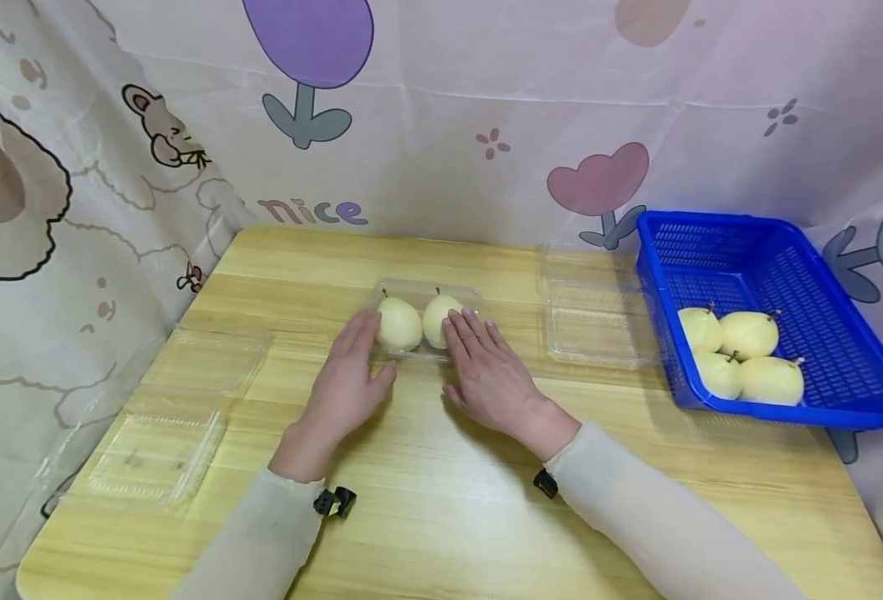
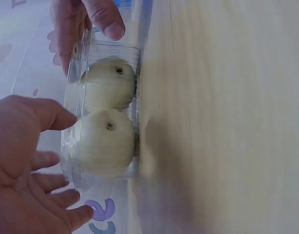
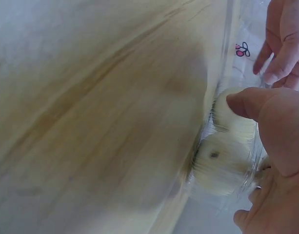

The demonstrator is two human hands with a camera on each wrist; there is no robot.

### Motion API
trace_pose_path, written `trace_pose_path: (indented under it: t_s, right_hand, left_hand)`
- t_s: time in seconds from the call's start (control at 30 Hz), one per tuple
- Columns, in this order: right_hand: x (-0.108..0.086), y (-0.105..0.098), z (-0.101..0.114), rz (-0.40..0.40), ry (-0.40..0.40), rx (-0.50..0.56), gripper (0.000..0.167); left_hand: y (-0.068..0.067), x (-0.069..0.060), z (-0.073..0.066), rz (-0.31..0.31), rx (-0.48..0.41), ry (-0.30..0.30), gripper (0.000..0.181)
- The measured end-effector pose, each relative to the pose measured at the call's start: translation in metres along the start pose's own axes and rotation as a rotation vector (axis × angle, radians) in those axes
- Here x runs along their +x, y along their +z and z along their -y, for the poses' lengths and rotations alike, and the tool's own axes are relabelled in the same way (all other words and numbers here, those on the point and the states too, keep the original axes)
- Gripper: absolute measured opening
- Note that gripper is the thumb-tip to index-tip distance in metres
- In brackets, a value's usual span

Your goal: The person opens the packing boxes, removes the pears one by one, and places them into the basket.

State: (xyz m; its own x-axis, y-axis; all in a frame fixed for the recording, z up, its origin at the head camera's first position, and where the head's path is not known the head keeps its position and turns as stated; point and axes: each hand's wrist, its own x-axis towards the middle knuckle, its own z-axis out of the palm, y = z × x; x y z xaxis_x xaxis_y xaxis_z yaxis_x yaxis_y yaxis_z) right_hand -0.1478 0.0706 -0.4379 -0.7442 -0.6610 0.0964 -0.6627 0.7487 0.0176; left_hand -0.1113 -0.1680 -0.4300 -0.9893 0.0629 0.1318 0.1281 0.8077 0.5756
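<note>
A clear plastic clamshell box point(image 1: 427, 353) lies near the middle of the table with two pale yellow pears, a left pear point(image 1: 399, 325) and a right pear point(image 1: 437, 319), side by side inside. In the left wrist view, clear plastic covers both pears point(image 2: 103, 146). My left hand point(image 1: 344, 383) is at the box's left end, fingers extended and thumb apart. From the right, my right hand point(image 1: 490, 371) lays its straight fingers over the box's right end, partly hiding the right pear. The right wrist view shows my right thumb point(image 3: 247, 102) in front of the box.
A blue plastic basket point(image 1: 854, 333) holding several pears point(image 1: 749, 335) stands at the right. Between it and my right hand lies an opened clear clamshell box point(image 1: 599, 329). Another opened clear box point(image 1: 160, 450) lies at the left table edge. Printed cloth point(image 1: 441, 125) hangs behind.
</note>
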Motion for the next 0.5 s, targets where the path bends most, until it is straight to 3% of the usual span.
trace_pose_path:
  t_s: [0.13, 0.23, 0.37, 0.5]
  right_hand:
    - [0.0, 0.0, 0.0, -0.003, -0.005, -0.002, 0.095]
    - [0.0, -0.001, 0.001, 0.006, -0.008, 0.002, 0.097]
    - [0.0, -0.002, 0.002, 0.016, -0.008, 0.015, 0.099]
    - [0.0, -0.001, 0.002, 0.023, -0.006, 0.027, 0.099]
  left_hand:
    - [0.002, -0.002, 0.006, -0.113, -0.172, -0.118, 0.072]
    - [0.005, -0.003, 0.01, -0.151, -0.327, -0.242, 0.061]
    - [0.008, -0.004, 0.012, -0.122, -0.443, -0.392, 0.045]
    - [0.011, -0.004, 0.01, -0.034, -0.557, -0.477, 0.03]
